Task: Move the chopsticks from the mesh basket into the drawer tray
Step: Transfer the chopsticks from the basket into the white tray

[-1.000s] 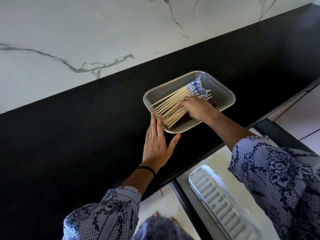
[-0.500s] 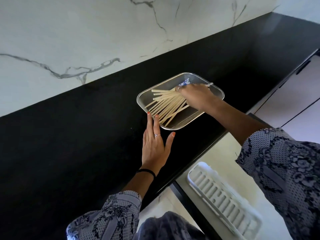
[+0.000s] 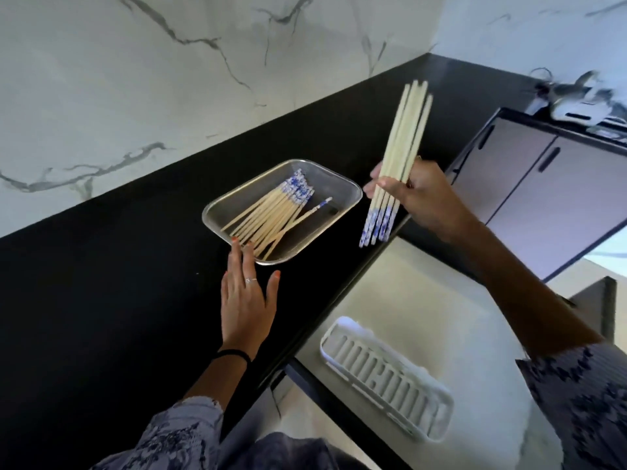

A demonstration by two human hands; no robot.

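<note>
Nearest the camera, the white slotted drawer tray (image 3: 386, 376) lies in the open drawer (image 3: 424, 283) below the counter edge, with no chopsticks visible in it. Beyond it, on the black counter (image 3: 101, 283), the left hand (image 3: 246, 300) lies flat, fingers straight and lightly spread, fingertips touching the near rim of the mesh basket (image 3: 342, 184) — apparently steadying it. Half a second ago the right hand was down among the sticks in the basket; it is now raised clear, over the counter edge. The right hand (image 3: 420, 198) holds a bundle of chopsticks (image 3: 400, 140), fingers curled round the middle, patterned ends down, plain tips up. Judgement: first batch extracted, transfer to the tray pending. Further off, the remaining chopsticks (image 3: 271, 215) stay in the basket — more trips appear necessary.
</note>
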